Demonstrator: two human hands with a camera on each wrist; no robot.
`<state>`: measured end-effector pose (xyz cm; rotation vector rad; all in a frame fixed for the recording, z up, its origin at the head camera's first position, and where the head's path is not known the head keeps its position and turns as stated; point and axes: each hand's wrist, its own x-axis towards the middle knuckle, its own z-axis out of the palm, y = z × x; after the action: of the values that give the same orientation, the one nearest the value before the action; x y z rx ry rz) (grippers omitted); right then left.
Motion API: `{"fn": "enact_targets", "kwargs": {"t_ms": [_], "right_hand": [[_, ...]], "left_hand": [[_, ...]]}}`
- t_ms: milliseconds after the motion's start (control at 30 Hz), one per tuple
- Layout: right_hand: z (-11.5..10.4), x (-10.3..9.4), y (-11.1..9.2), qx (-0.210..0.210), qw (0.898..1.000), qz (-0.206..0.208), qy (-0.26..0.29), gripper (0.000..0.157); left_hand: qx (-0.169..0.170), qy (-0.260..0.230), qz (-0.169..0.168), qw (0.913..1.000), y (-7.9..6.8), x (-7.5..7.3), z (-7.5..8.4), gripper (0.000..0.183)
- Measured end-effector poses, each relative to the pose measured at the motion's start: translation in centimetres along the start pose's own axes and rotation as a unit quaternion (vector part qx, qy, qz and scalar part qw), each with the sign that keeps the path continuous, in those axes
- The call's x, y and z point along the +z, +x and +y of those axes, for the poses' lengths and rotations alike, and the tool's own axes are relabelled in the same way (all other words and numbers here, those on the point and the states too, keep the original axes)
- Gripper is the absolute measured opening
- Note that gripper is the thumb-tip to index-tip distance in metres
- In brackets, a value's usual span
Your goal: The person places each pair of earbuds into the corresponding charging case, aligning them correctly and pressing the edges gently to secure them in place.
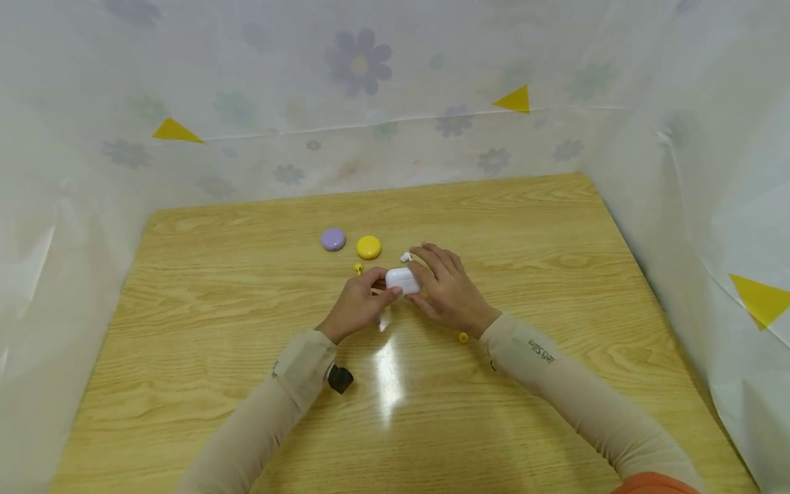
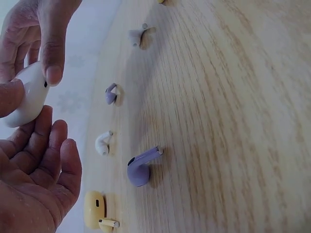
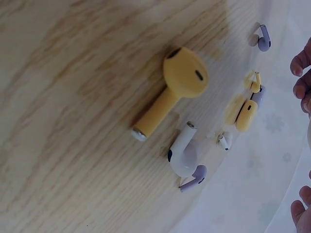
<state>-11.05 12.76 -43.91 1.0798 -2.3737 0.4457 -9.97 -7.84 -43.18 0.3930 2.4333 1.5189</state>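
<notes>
A white earbud case, its lid down, is held off the table between both hands. My left hand grips its left end, the thumb at the front. From the right, my right hand holds it between thumb and fingers. In the left wrist view the case has the left thumb on its side and the right thumb near a dark slot. Close behind the right fingers lies a white earbud. A yellow earbud lies near the right wrist, and a purple earbud lies below the left hand.
A purple round case and a yellow case sit farther back, a yellow earbud before them. Another purple earbud and a white earbud lie on the wooden table. Flower-patterned sheeting encloses its back and sides.
</notes>
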Motion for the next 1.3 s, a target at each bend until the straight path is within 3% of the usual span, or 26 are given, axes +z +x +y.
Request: {"fn": "enact_targets", "kwargs": {"t_ms": [433, 667, 833, 967, 1100, 1167, 1300], "right_hand": [[0.2, -0.1, -0.2, 0.012, 1.0, -0.003, 0.017, 0.06], [1.1, -1.0, 0.1, 0.066, 0.995, 0.012, 0.078, 0.054], [1.9, -1.4, 0.2, 0.155, 0.973, -0.015, 0.172, 0.042], [2.2, -1.6, 0.2, 0.225, 0.942, -0.077, 0.238, 0.039], [1.9, -1.3, 0.2, 0.243, 0.923, -0.134, 0.268, 0.039], [1.6, -1.0, 0.3, 0.227, 0.924, -0.146, 0.27, 0.038], [1.0, -0.3, 0.4, 0.172, 0.944, -0.138, 0.244, 0.036]], "left_hand": [[0.012, 0.002, 0.031, 0.9995, -0.1, 0.2, -0.5, 0.028], [-0.006, 0.012, 0.035, 0.9993, -0.4, 0.0, -0.7, 0.028], [-0.014, 0.015, 0.035, 0.9992, -0.6, 0.0, -1.3, 0.029], [-0.013, 0.016, 0.037, 0.9991, -0.8, 0.1, -1.7, 0.027], [-0.014, 0.009, 0.04, 0.999, -1.0, 0.2, -1.9, 0.027], [-0.011, 0.005, 0.042, 0.999, -1.0, 0.3, -2.0, 0.026], [-0.008, -0.005, 0.041, 0.9991, -1.1, 0.4, -1.9, 0.026]]}}
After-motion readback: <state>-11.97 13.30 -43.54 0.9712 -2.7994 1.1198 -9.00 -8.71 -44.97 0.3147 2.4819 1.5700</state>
